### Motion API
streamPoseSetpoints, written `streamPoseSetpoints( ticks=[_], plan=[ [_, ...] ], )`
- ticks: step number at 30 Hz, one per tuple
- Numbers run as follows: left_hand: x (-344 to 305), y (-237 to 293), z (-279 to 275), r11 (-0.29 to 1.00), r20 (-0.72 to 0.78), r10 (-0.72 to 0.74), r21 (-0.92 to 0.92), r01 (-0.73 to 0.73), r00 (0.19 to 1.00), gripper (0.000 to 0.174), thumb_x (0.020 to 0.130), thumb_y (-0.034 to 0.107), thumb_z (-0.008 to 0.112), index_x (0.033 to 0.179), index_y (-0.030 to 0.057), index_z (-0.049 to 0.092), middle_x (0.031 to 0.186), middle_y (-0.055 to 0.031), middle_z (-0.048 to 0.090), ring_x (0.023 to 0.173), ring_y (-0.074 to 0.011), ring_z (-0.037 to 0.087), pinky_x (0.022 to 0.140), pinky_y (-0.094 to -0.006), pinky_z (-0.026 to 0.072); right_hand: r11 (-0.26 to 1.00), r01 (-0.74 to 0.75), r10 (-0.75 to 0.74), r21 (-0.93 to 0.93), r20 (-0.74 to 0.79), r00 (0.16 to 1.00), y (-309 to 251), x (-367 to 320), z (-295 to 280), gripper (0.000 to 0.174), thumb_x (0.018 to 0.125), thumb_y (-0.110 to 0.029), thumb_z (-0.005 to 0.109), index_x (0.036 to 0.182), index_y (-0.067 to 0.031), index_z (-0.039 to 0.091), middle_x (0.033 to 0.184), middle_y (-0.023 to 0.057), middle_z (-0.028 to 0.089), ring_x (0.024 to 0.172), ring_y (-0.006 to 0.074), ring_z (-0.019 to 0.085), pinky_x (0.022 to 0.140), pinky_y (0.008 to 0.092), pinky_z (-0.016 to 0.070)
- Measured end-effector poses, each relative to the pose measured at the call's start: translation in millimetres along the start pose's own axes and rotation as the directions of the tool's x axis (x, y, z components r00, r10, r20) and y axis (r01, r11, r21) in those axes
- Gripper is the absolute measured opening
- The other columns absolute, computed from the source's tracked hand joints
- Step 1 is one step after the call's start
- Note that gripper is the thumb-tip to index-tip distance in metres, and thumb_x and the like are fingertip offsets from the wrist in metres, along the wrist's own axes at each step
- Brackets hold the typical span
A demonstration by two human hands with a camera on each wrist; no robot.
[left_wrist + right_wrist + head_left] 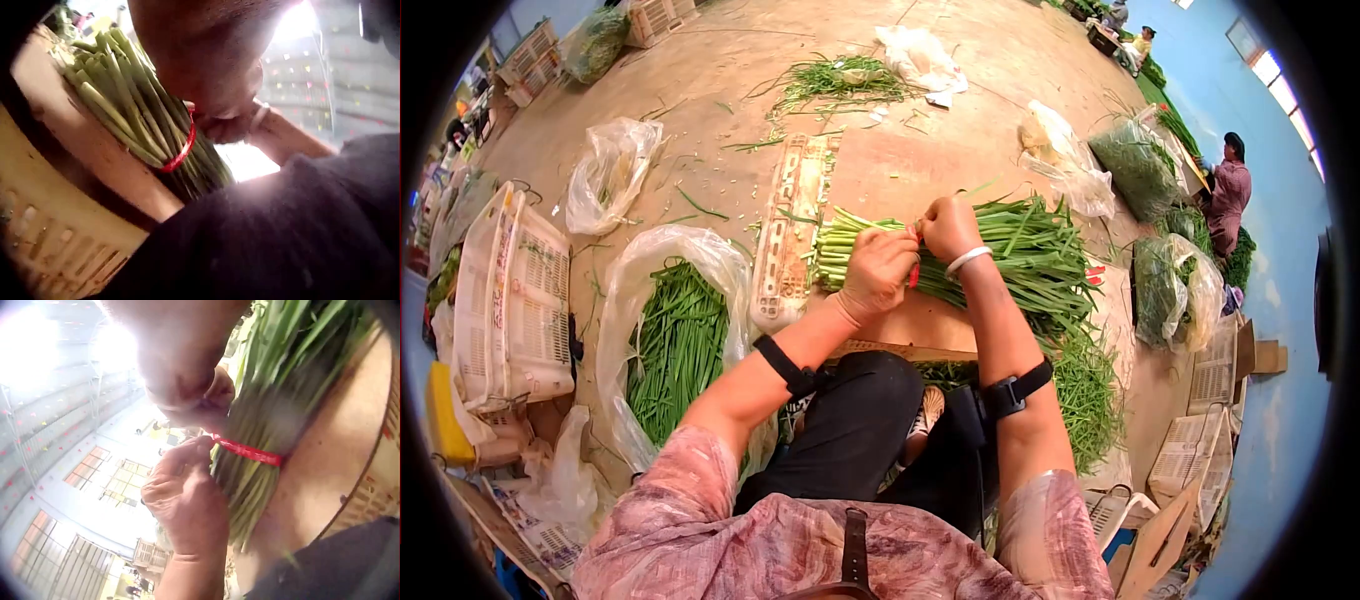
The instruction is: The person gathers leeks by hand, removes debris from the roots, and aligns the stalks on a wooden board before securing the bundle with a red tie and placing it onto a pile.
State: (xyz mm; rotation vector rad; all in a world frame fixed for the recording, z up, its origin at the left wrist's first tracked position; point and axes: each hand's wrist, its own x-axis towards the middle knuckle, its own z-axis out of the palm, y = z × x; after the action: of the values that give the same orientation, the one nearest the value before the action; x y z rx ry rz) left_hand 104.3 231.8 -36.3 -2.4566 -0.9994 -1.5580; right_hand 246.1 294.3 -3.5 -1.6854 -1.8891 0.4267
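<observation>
A thick bunch of long green chives (1030, 250) lies across a board (890, 165), pale stem ends to the left and leaves fanning right. Round its stems runs a red tie (250, 452), also visible as a red band (182, 155) in the left wrist view. My left hand (878, 268) and my right hand (950, 232) meet over the bunch, fingers curled and fingertips pinching the tie where its ends come together. In the right wrist view the left hand (190, 494) sits at the tie's end, just below the right hand (187, 381).
Beneath the board is a beige plastic crate (785, 245). An open plastic bag (622, 300) of chives stands at left, loose greens (1085, 410) lie at right. Farther off are a loose pile of greens (840, 82), stacked crates (510, 290) and a person (1232, 195) by the blue wall.
</observation>
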Motion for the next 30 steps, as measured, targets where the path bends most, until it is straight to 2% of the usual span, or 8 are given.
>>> streamPoseSetpoints(
  ticks=[6,8,10,12,14,16,20,30],
  plan=[
    [-6,-6,5,0.978,0.297,0.124,0.126,-0.168,0.947,0.023,0.065,0.008,0.058,0.088,0.0046,0.061,0.092,-0.0084,0.061,0.091,-0.0237,0.057,0.080,-0.0332,0.0400,0.913,0.384,-0.308,-0.139,0.384,0.871,-30,16,-1,0.010,0.069,-0.009,0.060,0.068,0.0002,0.065,0.073,0.0259,0.059,0.071,0.0398,0.061,0.062,0.0418,0.0488],
    [-9,-7,8,0.989,0.369,-0.090,0.143,0.040,0.925,0.023,0.066,0.009,0.059,0.089,0.0062,0.062,0.092,-0.0079,0.061,0.092,-0.0236,0.056,0.079,-0.0338,0.0406,0.942,0.298,-0.217,-0.152,0.399,0.891,-27,9,1,0.012,0.071,-0.009,0.060,0.077,0.0000,0.066,0.080,0.0238,0.062,0.076,0.0370,0.062,0.065,0.0401,0.0497],
    [-5,-6,11,0.989,0.341,-0.095,0.137,0.051,0.935,0.017,0.071,0.010,0.059,0.087,0.0075,0.063,0.093,-0.0081,0.062,0.088,-0.0230,0.058,0.076,-0.0338,0.0414,0.924,0.171,-0.217,0.343,0.099,0.971,-5,3,-1,0.019,0.073,-0.012,0.062,0.087,0.0009,0.065,0.086,0.0207,0.064,0.080,0.0329,0.064,0.070,0.0373,0.0505],
    [5,-1,0,0.985,0.267,-0.137,-0.063,0.159,0.954,0.010,0.076,0.010,0.059,0.083,0.0053,0.064,0.091,-0.0092,0.064,0.083,-0.0239,0.061,0.074,-0.0342,0.0453,0.956,0.252,-0.243,0.149,-0.078,0.967,11,-21,-21,0.029,0.074,-0.014,0.065,0.098,0.0017,0.062,0.088,0.0195,0.065,0.080,0.0304,0.065,0.073,0.0353,0.0509],
    [8,-11,0,0.969,0.289,-0.164,-0.134,0.209,0.943,0.014,0.079,0.009,0.056,0.086,0.0020,0.065,0.089,-0.0130,0.065,0.080,-0.0261,0.063,0.074,-0.0332,0.0488,0.907,0.041,-0.086,0.420,0.089,0.992,26,-50,-19,0.034,0.070,-0.013,0.068,0.101,0.0006,0.060,0.091,0.0186,0.064,0.081,0.0306,0.063,0.074,0.0363,0.0499],
    [9,-13,-1,0.831,0.439,-0.362,-0.248,0.498,0.822,0.019,0.080,0.009,0.054,0.093,0.0004,0.065,0.089,-0.0157,0.065,0.082,-0.0265,0.064,0.076,-0.0318,0.0500,0.986,0.118,-0.129,0.119,0.093,0.987,0,-75,-24,0.044,0.066,-0.013,0.072,0.105,-0.0012,0.055,0.096,0.0165,0.060,0.086,0.0302,0.060,0.074,0.0378,0.0488],
    [15,-11,-5,0.831,0.450,-0.385,-0.211,0.515,0.806,0.025,0.087,0.016,0.046,0.097,0.0017,0.064,0.089,-0.0177,0.064,0.082,-0.0299,0.063,0.075,-0.0342,0.0485,0.981,0.115,-0.138,-0.158,-0.140,0.981,-15,-81,4,0.049,0.063,-0.017,0.075,0.103,-0.0068,0.049,0.095,0.0137,0.056,0.090,0.0291,0.056,0.070,0.0385,0.0485],
    [26,-12,-14,0.809,0.526,-0.374,-0.219,0.546,0.764,0.025,0.088,0.019,0.046,0.096,0.0007,0.061,0.090,-0.0185,0.062,0.086,-0.0302,0.061,0.075,-0.0358,0.0467,0.997,0.060,-0.041,0.044,-0.350,0.936,-3,-74,21,0.026,0.073,-0.008,0.064,0.095,-0.0052,0.050,0.081,0.0164,0.057,0.078,0.0351,0.057,0.066,0.0439,0.0462]
  ],
)
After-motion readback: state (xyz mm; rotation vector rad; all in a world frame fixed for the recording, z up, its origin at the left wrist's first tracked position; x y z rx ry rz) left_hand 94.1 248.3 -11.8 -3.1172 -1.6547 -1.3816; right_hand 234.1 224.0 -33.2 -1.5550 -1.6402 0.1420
